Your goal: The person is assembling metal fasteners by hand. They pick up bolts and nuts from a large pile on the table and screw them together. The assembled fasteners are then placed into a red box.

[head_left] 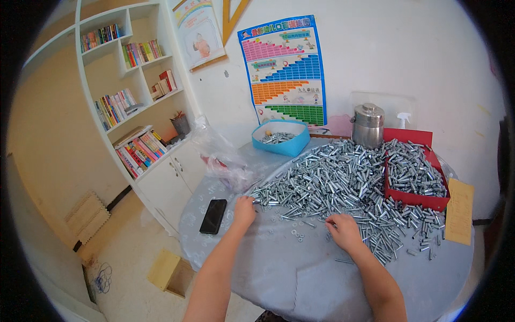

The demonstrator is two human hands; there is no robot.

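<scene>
A wide heap of silver metal bolts and sleeves (327, 177) covers the middle of the grey-covered table (257, 268). At the heap's left tip, my left hand (245, 211) is closed, its fingertips against small metal pieces; what it grips is too small to make out. My right hand (344, 232) rests by the heap's front edge, thumb and fingers pinched together, their contents hidden. Several loose washers (296, 235) lie on the cloth between my hands. A red box (416, 198), filled with the same metal parts, stands at the right of the heap.
A black phone (213, 216) lies left of my left hand, with clear plastic bags (222, 161) behind it. Toward the wall stand a blue basket (295, 145) of metal parts and a steel pot (368, 126). A yellowish card (459, 212) lies at the right edge.
</scene>
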